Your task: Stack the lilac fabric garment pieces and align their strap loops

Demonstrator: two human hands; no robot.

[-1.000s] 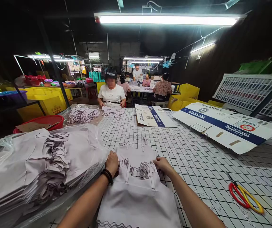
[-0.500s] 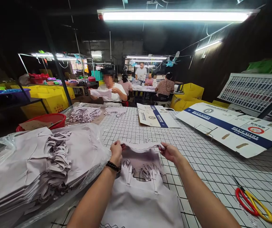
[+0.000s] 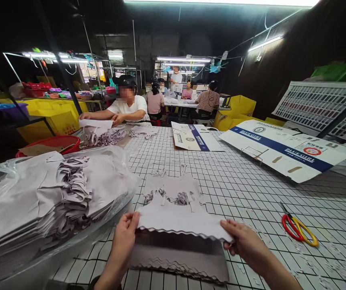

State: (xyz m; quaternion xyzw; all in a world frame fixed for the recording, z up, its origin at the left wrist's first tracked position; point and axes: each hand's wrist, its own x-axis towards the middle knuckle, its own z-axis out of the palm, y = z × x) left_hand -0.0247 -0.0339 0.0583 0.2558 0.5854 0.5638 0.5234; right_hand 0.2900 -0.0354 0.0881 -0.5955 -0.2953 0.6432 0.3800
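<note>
Pale lilac camisole tops lie in a small stack [image 3: 175, 259] in front of me, their wavy hems toward me. My left hand [image 3: 126, 229] pinches the left hem corner of the top camisole [image 3: 179, 215]. On the other side, my right hand [image 3: 241, 237] grips its right hem corner between thumb and fingers. The hem is stretched between both hands and raised off the stack, while the strap end lies flat farther away. To the left, a big pile of the same garments [image 3: 18, 197] rests in clear plastic, straps bunched in the middle.
Scissors [image 3: 299, 229] with red and yellow handles lie at right among thread scraps. Flattened cartons [image 3: 284, 151] and a smaller carton piece [image 3: 187, 137] are on the grid-patterned table [image 3: 148, 155]. A red basin [image 3: 70, 145] stands at left. Across the table a co-worker [image 3: 130, 106] handles similar cloth.
My hands have come nearer to me, from holding a garment edge beyond the stack to holding the hem at the near end. The camisole now lies out flat. The co-worker's cloth has lowered.
</note>
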